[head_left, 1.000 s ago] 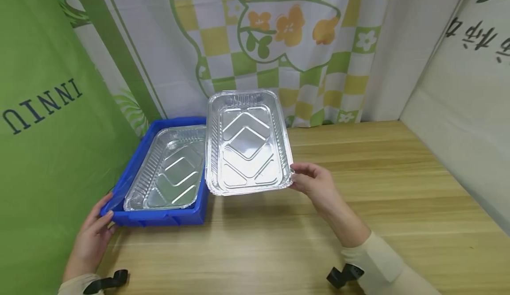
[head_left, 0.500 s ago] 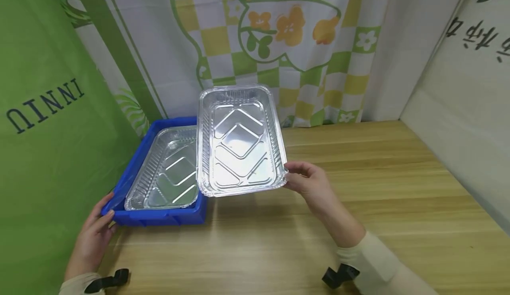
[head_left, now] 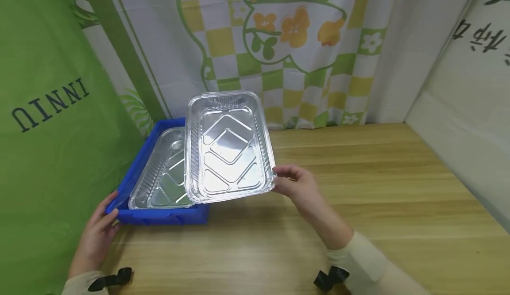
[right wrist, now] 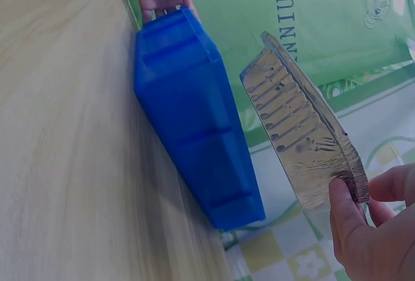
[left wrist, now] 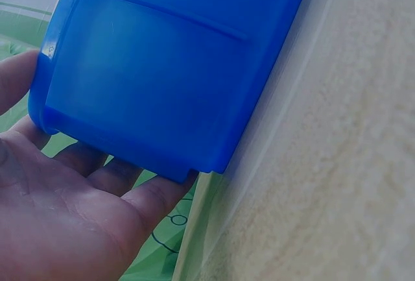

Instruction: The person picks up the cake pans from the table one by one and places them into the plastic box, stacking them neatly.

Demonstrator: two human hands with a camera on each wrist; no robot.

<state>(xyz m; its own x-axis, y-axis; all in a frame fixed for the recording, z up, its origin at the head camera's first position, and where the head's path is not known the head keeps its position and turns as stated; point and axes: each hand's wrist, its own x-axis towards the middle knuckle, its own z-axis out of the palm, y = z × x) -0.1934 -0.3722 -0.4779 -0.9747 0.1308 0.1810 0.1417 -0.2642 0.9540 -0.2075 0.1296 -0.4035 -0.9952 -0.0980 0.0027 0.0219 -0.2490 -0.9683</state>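
Observation:
My right hand (head_left: 299,186) pinches the near right corner of a rectangular foil tray (head_left: 229,147) between thumb and fingers. This tray hangs above the table, its left part over the blue plastic bin (head_left: 163,216). The right wrist view shows its ribbed side wall (right wrist: 292,112), apart from the bin below. Inside the bin lies a second foil tray (head_left: 159,180), partly hidden by the held one. My left hand (head_left: 95,237) grips the bin's near left corner, thumb at the rim; in the left wrist view several fingers (left wrist: 117,174) wrap round the blue corner (left wrist: 149,86).
A light wooden table (head_left: 358,197) bears the bin and stretches to the right. Behind it hangs a patterned curtain (head_left: 295,34). Green cloth (head_left: 52,153) stands close on the left and a white sheet (head_left: 470,109) on the right.
My right hand has carried the held foil tray leftward, so it covers more of the bin and the tray inside. My left hand keeps its grip on the bin's corner.

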